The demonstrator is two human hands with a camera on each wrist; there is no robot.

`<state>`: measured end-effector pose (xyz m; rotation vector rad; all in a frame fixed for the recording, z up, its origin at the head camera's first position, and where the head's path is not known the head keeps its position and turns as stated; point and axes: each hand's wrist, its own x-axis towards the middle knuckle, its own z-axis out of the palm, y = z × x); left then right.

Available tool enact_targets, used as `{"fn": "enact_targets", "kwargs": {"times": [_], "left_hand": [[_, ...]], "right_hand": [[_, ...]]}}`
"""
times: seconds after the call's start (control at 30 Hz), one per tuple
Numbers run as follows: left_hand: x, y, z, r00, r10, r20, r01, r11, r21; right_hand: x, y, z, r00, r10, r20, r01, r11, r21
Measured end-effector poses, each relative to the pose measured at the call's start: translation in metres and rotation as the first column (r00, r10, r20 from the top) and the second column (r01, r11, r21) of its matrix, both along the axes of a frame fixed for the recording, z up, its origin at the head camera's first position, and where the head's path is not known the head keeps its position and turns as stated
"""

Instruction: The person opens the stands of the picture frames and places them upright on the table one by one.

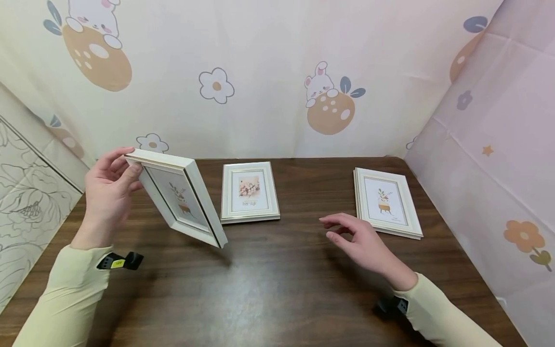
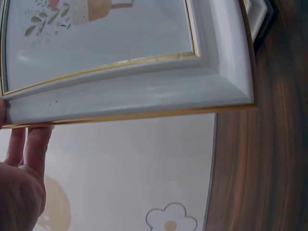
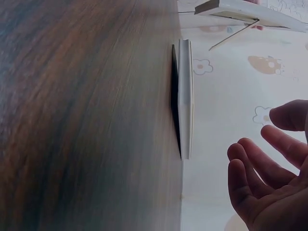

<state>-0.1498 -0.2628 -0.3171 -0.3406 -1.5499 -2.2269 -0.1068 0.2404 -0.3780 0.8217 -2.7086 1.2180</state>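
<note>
Head view: nearest, the right hand (image 1: 362, 241) hovers above the right half of the worktop (image 1: 260, 294), fingers loosely bent, holding nothing. The left hand (image 1: 108, 193) pinches the raised frame (image 1: 178, 200) at an upper corner, tilted above the worktop's left half. Only the right wrist view shows a thin strut (image 3: 234, 34) jutting from its back. Farther, the right frame (image 1: 386, 202) lies flat toward the far right corner, the middle frame (image 1: 250, 190) by the far edge.

My sleeves (image 1: 65, 289) are pale yellow-green, my picture frame (image 1: 175, 198) is off-white with thin gold lines, the tabletop (image 1: 269, 289) dark brown woodgrain, and the curtain (image 1: 260, 125) cream with rabbits (image 1: 319, 85), tan fruit (image 1: 331, 114) and flowers (image 1: 216, 86).
</note>
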Motion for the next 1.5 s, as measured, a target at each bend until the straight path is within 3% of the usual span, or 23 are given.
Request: {"fn": "enact_targets", "kwargs": {"times": [0.43,0.83,1.17,1.5], "left_hand": [[-0.001,-0.018,0.008,0.987,0.154,0.042,-0.155,0.987,0.045],[-0.010,-0.026,0.008,0.954,0.268,0.134,-0.283,0.953,0.110],[-0.021,-0.031,0.003,0.938,0.311,0.155,-0.326,0.942,0.080],[-0.038,-0.039,-0.008,0.926,0.312,0.214,-0.335,0.938,0.083]], "right_hand": [[-0.003,0.012,0.001,0.999,-0.041,-0.027,0.041,0.999,0.003],[-0.016,0.024,0.005,0.992,-0.128,0.024,0.127,0.992,0.008],[-0.031,0.032,0.001,0.983,-0.174,0.065,0.176,0.984,-0.034],[-0.047,0.035,-0.004,0.970,-0.225,0.090,0.224,0.974,0.016]]}}
